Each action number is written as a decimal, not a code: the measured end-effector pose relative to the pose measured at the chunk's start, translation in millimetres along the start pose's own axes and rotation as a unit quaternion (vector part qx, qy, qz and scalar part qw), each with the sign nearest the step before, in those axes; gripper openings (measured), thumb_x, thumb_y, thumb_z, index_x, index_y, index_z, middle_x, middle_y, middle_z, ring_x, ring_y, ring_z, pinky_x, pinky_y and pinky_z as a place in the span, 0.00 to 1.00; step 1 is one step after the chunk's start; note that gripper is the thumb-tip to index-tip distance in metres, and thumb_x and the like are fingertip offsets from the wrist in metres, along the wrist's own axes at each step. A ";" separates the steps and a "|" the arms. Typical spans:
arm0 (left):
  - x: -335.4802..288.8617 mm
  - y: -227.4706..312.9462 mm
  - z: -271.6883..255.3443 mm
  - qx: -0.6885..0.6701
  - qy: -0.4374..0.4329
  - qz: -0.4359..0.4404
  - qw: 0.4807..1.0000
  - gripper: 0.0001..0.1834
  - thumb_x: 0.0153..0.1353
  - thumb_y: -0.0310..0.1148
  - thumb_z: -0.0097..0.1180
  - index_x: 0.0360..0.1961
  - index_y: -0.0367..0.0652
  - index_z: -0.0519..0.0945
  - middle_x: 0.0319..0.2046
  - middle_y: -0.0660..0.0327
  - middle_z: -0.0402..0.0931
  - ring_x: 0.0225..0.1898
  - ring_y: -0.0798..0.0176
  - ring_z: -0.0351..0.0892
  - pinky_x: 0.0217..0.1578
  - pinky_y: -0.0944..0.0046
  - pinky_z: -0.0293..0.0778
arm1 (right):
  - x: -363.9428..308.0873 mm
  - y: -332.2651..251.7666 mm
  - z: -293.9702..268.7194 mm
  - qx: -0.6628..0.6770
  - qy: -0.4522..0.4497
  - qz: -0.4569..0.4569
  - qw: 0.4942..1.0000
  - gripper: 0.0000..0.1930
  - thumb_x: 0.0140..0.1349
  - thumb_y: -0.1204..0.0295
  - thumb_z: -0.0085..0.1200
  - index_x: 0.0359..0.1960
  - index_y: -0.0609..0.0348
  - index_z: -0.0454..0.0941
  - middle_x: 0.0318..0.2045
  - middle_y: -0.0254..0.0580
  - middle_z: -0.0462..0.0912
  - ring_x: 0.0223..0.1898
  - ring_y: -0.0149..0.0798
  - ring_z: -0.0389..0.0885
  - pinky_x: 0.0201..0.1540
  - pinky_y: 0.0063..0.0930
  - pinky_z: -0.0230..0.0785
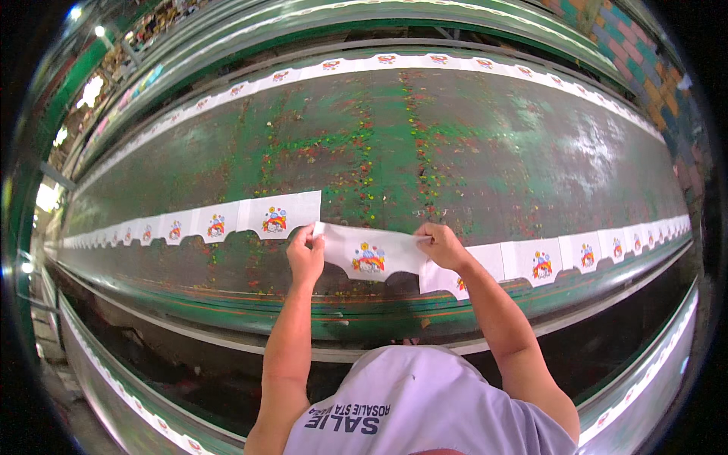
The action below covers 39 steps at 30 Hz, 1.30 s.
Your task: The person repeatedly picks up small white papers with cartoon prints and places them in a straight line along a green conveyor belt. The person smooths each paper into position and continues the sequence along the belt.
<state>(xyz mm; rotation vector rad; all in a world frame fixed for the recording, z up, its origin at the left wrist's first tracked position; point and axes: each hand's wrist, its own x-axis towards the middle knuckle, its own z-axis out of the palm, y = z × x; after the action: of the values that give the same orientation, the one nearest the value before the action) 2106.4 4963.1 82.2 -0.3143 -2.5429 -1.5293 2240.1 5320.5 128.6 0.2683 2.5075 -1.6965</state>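
Note:
Between my two hands a white cut fabric piece (362, 241) is stretched above the table, with a colourful cartoon print on its lower middle and a curved lower edge. My left hand (305, 255) pinches its upper left corner. At the other end, my right hand (443, 246) pinches the upper right corner, over the neighbouring fabric piece (440, 281) on the right. Left of the held piece, a similar printed piece (292, 206) lies flat at the end of a row. Part of the print on the right-hand neighbour is hidden behind my right forearm.
The long dark green table (387, 152) is speckled with red, yellow and green paint. Along its far edge runs another row of printed white pieces (387, 62). More rows continue along the near edge to both sides. Parallel tables stand behind and below; a coloured block wall (644, 61) rises far right.

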 end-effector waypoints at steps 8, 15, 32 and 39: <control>74.0 -29.3 19.4 0.145 0.113 0.109 0.977 0.20 0.66 0.26 0.68 0.60 0.44 0.88 0.42 0.58 0.88 0.50 0.47 0.83 0.63 0.40 0.72 | 112.4 7.9 27.6 -0.054 0.229 -0.075 0.969 0.16 0.67 0.76 0.69 0.55 0.59 0.87 0.38 0.45 0.89 0.38 0.41 0.89 0.46 0.35 0.81; 86.7 -21.1 24.6 0.209 0.159 0.092 0.961 0.41 0.72 0.31 0.61 0.83 0.38 0.59 0.73 0.40 0.70 0.72 0.34 0.70 0.76 0.31 0.59 | 131.5 22.2 38.0 -0.106 0.333 -0.060 0.935 0.14 0.68 0.75 0.68 0.54 0.59 0.87 0.40 0.46 0.90 0.38 0.42 0.90 0.46 0.35 0.83; 15.7 22.9 44.6 0.184 0.082 0.255 0.946 0.35 0.62 0.31 0.67 0.72 0.45 0.75 0.73 0.49 0.70 0.72 0.38 0.69 0.73 0.33 0.61 | -30.0 41.8 -108.5 -0.430 0.120 -0.016 0.895 0.08 0.64 0.67 0.69 0.38 0.57 0.89 0.45 0.53 0.88 0.52 0.56 0.87 0.55 0.52 0.80; -86.0 106.5 131.7 0.089 -0.054 0.306 0.946 0.20 0.60 0.29 0.70 0.55 0.46 0.87 0.59 0.56 0.83 0.64 0.44 0.79 0.69 0.41 0.70 | -91.8 58.3 -151.2 -0.498 0.042 -0.044 0.865 0.09 0.64 0.64 0.68 0.41 0.54 0.89 0.47 0.50 0.86 0.58 0.59 0.84 0.60 0.54 0.78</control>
<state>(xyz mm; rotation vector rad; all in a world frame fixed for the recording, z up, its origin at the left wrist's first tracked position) 2213.5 5119.7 90.8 -1.0644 -2.3034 -1.0593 2343.9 5473.8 148.8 0.1159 3.0742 -0.2161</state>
